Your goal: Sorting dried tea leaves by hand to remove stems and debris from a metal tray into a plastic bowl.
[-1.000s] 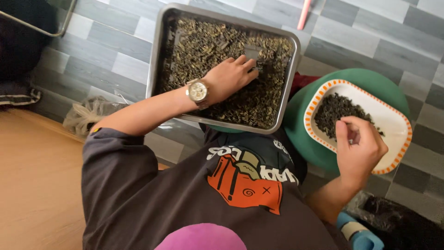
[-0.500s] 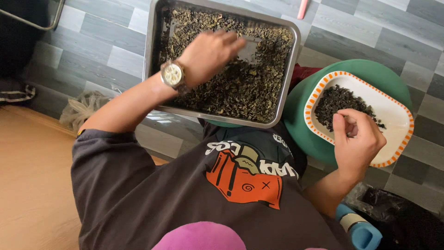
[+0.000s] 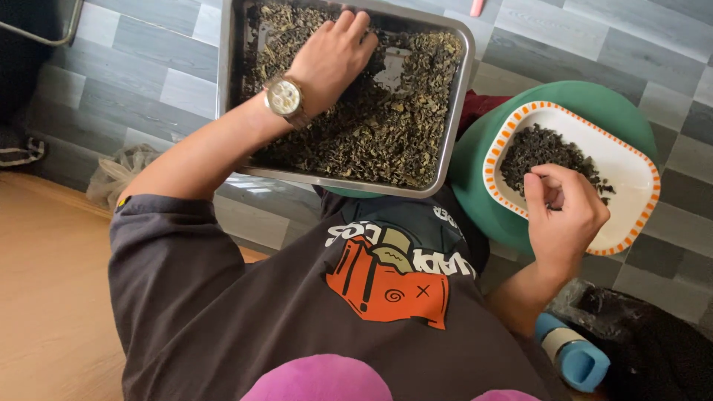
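A metal tray (image 3: 454, 111) full of dried olive-brown leaves (image 3: 371, 134) lies on the tiled floor in front of me. My left hand (image 3: 334, 56), with a wristwatch (image 3: 284, 96) on it, rests palm down on the leaves near the tray's far side, fingers spread. To the right, a white dish with an orange rim (image 3: 631, 223) holds a small heap of darker leaves (image 3: 542, 152). My right hand (image 3: 561, 215) hovers over the dish's near edge with its fingers curled shut. Whether anything is pinched in them is hidden.
The dish sits on a round green stool (image 3: 475, 171). A blue cylinder (image 3: 572, 353) and a black plastic bag (image 3: 639, 327) lie at lower right. A crumpled clear bag (image 3: 111, 174) is at left beside the wooden floor (image 3: 44, 297). A pink object (image 3: 477, 6) pokes in at the top.
My left hand has slid from the tray's right middle to its far side across the leaves. My right hand has stayed curled over the dish.
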